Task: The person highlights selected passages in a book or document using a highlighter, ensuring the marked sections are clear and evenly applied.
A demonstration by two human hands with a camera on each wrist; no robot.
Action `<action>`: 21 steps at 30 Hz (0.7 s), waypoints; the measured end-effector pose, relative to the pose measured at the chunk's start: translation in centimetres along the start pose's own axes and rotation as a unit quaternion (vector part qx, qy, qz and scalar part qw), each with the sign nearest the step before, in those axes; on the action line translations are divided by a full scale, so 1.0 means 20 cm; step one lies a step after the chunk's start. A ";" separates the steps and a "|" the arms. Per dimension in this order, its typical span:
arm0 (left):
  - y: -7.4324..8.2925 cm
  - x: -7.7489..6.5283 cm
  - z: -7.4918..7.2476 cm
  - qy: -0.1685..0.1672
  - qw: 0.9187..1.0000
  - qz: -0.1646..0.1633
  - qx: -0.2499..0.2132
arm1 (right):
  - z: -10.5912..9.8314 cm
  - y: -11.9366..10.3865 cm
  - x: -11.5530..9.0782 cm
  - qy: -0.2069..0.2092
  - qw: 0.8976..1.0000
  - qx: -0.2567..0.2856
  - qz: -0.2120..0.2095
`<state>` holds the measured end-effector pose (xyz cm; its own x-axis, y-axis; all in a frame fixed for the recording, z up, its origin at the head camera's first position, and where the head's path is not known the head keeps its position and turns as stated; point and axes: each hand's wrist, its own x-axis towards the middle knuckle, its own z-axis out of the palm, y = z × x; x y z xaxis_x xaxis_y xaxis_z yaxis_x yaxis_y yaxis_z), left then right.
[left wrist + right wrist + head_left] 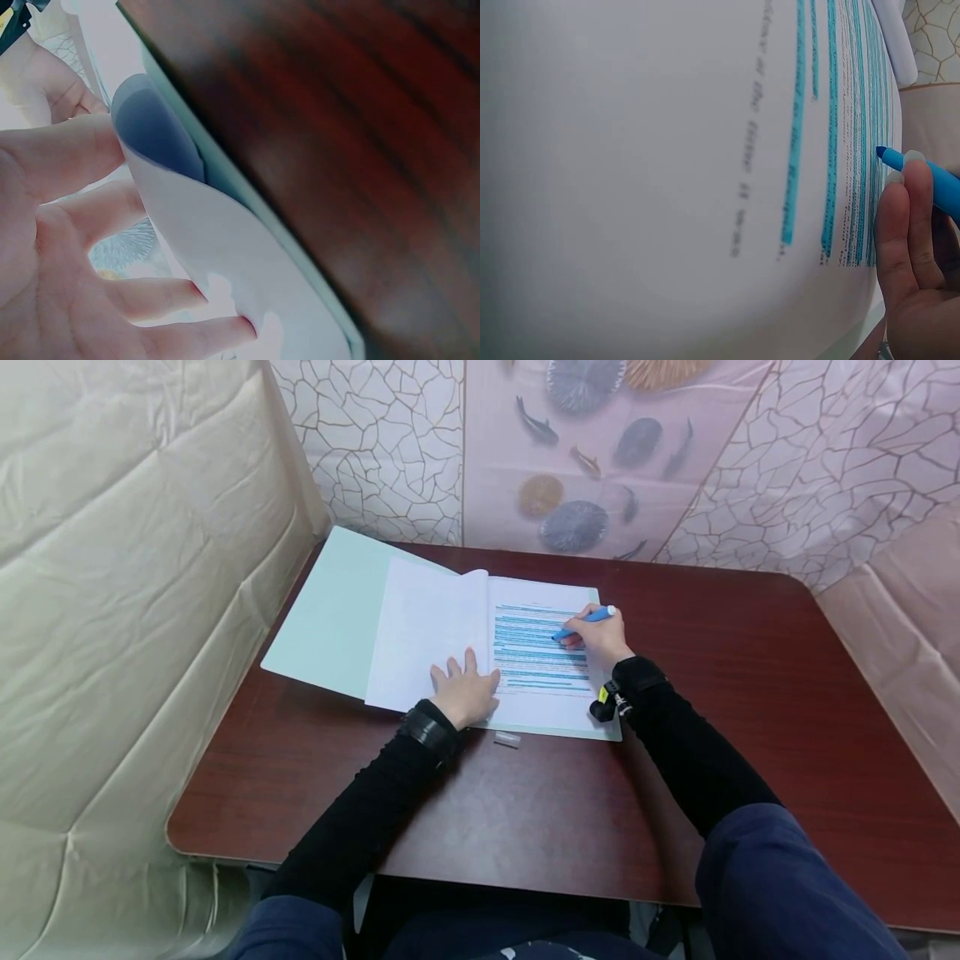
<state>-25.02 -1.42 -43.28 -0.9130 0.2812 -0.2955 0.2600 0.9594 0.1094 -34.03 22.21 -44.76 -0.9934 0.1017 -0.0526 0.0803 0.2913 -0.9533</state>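
A blue highlighter (588, 622) is pinched in my right hand (603, 639), its tip on or close to the printed page. That page (543, 702) carries many lines marked in blue and lies on the right side of an open booklet with a pale green cover (333, 610). The right wrist view shows the highlighter (945, 191) beside the marked lines. Spread over the booklet's lower middle, my left hand (463, 691) rests with its fingers extended. In the left wrist view, the left hand's fingers (75, 154) touch the curved pages (195, 217).
A small clear cap-like piece (507, 740) lies on the dark wooden table (525, 810), just below the booklet. Patterned wall covering (382, 443) stands behind the table, and a quilted cream panel (127, 610) borders its left side.
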 end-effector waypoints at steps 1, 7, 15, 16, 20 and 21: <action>0.00 0.00 0.00 0.000 1.000 0.000 0.000 | 0.00 0.00 0.00 -0.001 1.000 0.001 -0.002; 0.01 -0.01 -0.01 0.003 1.000 0.000 -0.001 | 0.00 0.01 0.00 0.002 1.000 -0.003 -0.011; 0.01 -0.02 0.00 0.000 1.000 0.002 -0.002 | 0.00 0.02 0.02 0.007 1.000 -0.010 0.005; 0.00 -0.02 0.00 0.000 1.000 0.001 -0.004 | 0.00 0.02 0.02 0.005 1.000 -0.011 0.006; 0.00 -0.02 0.00 0.000 1.000 0.000 -0.009 | 0.00 0.02 0.02 0.004 1.000 -0.012 0.006; 0.00 -0.02 0.00 0.001 1.000 0.000 -0.010 | 0.00 0.02 0.02 0.005 1.000 -0.014 0.004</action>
<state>-24.69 -1.44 -43.26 -0.9137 0.2819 -0.2927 0.2543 0.9585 0.1291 -34.31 22.47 -45.18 -0.9919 0.1136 -0.0562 0.0899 0.3179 -0.9438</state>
